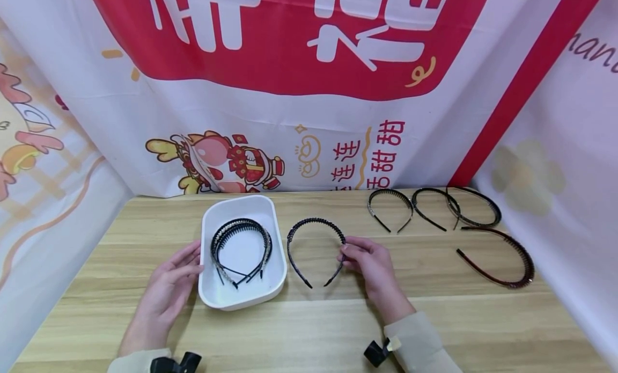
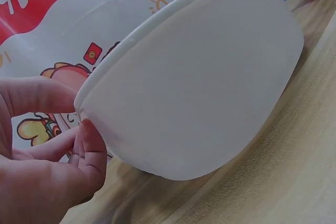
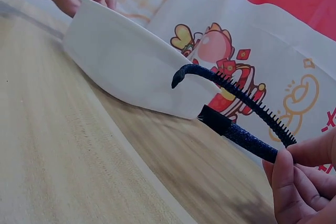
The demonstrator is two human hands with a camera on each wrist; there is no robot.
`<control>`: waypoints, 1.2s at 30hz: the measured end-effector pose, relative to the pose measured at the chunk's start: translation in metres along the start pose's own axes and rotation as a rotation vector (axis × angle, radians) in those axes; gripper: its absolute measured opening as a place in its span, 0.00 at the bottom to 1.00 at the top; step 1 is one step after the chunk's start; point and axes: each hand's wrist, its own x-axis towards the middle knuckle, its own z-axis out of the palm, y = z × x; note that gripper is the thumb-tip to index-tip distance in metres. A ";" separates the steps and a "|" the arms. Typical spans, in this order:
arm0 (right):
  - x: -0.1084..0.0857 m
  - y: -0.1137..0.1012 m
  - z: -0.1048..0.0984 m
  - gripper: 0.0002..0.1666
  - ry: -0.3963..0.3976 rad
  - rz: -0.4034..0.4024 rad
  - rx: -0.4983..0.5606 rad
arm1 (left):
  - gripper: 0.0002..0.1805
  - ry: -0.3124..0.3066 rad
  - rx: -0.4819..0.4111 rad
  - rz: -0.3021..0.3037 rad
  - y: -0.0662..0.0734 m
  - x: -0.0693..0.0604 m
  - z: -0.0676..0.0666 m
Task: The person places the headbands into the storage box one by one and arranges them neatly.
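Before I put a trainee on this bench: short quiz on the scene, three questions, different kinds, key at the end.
1. What does the left grip hold?
A) a headband
B) the white tub
C) nothing

2. True or false: the held headband in the right grip is inside the white tub.

3. How many loose headbands lie on the table, outside the white tub and not held?

Key:
1. B, by its edge.
2. False: it is beside the white tub.
3. Four.
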 end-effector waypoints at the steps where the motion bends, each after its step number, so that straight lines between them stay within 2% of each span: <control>1: 0.000 0.000 0.000 0.23 0.000 0.001 0.002 | 0.32 -0.002 0.003 0.002 0.000 0.000 0.000; 22: 0.002 0.004 0.000 0.22 -0.006 0.001 -0.009 | 0.35 -0.013 -0.005 0.003 -0.001 0.000 -0.002; 36: 0.005 -0.004 0.012 0.22 -0.021 -0.014 -0.020 | 0.35 -0.001 0.007 0.003 -0.001 0.000 -0.001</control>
